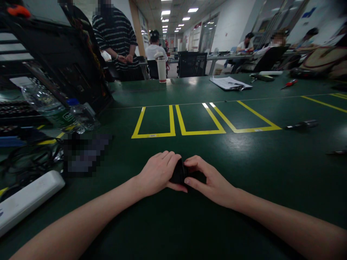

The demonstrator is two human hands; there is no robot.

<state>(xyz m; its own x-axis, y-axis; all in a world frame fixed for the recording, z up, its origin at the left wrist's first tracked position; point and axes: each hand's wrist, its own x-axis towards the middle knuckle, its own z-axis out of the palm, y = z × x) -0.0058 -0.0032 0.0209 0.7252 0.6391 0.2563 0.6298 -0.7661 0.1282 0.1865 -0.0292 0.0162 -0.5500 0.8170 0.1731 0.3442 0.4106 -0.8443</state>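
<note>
Between my two hands is a small, dark, round object [179, 172]; its exact kind I cannot make out. My left hand [159, 171] is wrapped over its left side, with the thumb below. From the right, my right hand [207, 178] pinches the object's near edge with thumb and fingertips. Both hands are low over the green table [173, 224], in front of the yellow tape outlines [199, 133]. Much of the object is hidden behind my left fingers.
Plastic bottles [84, 115], black cables [29, 155] and a white power strip [32, 200] lie at left beside a dark chassis [67, 54]. A screwdriver [303, 125] rests at right. Farther back are a clipboard [230, 83] and a white cup [162, 68]. A person in stripes [116, 36] stands beyond.
</note>
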